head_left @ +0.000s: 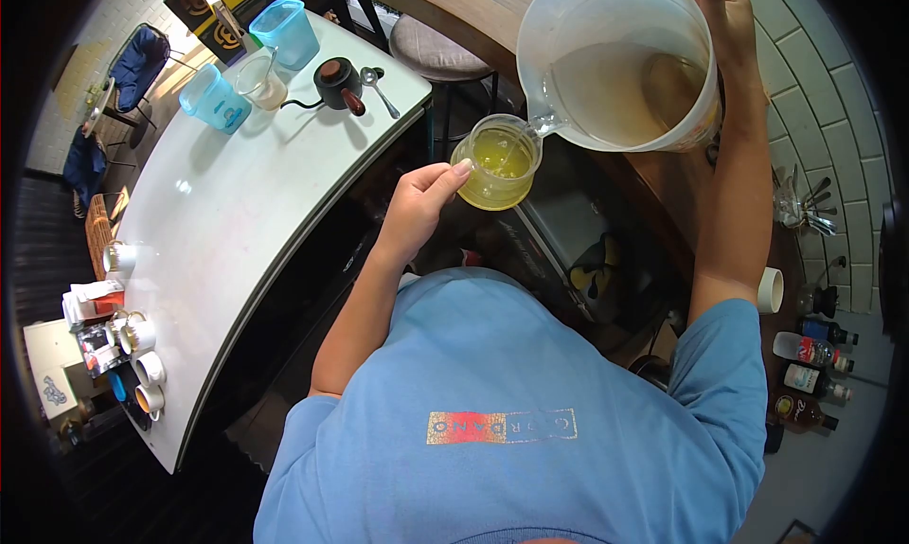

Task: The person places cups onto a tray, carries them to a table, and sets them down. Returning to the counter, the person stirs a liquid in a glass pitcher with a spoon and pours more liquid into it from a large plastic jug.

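My left hand (421,203) grips the rim side of a small clear cup (499,165), thumb and fingers pressed together on it. Yellow-green liquid stands in the cup. At the upper right, my right hand (727,18) holds a large translucent pitcher (606,66) by its handle side. The pitcher is tilted toward the cup, and liquid runs from its spout into the cup. Some cloudy, brownish liquid shows inside the pitcher.
The white counter (237,231) on the left bears blue containers (285,35), a glass (260,82), a dark pot with a red-brown handle (338,82), a spoon (380,92) and mugs (150,368). A round stool (441,48) stands behind. Bottles (805,380) and cutlery (810,206) are at right.
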A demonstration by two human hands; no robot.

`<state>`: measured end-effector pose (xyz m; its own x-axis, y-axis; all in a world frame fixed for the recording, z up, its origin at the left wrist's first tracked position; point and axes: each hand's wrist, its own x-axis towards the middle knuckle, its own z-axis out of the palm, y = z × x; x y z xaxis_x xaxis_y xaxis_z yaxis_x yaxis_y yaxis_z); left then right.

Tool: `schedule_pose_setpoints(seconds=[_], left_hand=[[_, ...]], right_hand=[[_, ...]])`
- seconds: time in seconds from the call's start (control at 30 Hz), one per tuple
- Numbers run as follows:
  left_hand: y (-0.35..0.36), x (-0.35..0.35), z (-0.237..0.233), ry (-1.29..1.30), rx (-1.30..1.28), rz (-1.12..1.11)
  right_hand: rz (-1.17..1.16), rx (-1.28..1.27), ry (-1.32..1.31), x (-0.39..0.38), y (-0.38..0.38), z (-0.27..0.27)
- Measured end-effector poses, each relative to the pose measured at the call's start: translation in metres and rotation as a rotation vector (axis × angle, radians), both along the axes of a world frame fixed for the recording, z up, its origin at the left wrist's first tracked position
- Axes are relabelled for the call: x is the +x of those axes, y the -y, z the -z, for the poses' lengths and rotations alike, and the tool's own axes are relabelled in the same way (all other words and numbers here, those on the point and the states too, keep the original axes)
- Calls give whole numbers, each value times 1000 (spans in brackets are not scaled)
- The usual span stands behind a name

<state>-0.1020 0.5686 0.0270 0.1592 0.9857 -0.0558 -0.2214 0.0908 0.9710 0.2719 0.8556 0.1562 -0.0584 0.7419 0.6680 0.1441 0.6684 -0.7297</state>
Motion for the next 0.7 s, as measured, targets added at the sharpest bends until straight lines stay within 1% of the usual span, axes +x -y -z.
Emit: schedule_pose_setpoints(seconds=[0.03,0.07,0.1,0.13,0.17,0.2,0.23,0.27,0.3,0.53,0.6,0.7], left_hand=[[0,0,0,1,3,0],[1,0,0,2,3,-1],[1,0,1,-1,3,-3],[1,1,1,-4,3,-5],[1,1,3,-4,3,-5],[0,2,5,0,3,-11],[0,2,5,4,4,-16],[0,2,5,4,4,-17],[1,2,4,6,2,-13],[2,1,2,6,-4,0],[2,2,1,2,-7,-6],[1,2,1,-2,-8,-9]], right_hand=[[-1,0,0,-20,26,-14],[58,37,209,-62,81,-44],[116,75,418,-85,110,-60],[-208,63,195,-46,59,-37],[-600,-5,-79,-8,10,-14],[-931,-95,-285,29,-39,8],[-609,-5,-68,-2,5,-12],[-226,69,215,-38,53,-34],[91,90,447,-75,102,-57],[79,91,424,-89,113,-60],[71,155,390,-86,107,-56],[99,122,441,-77,104,-58]])
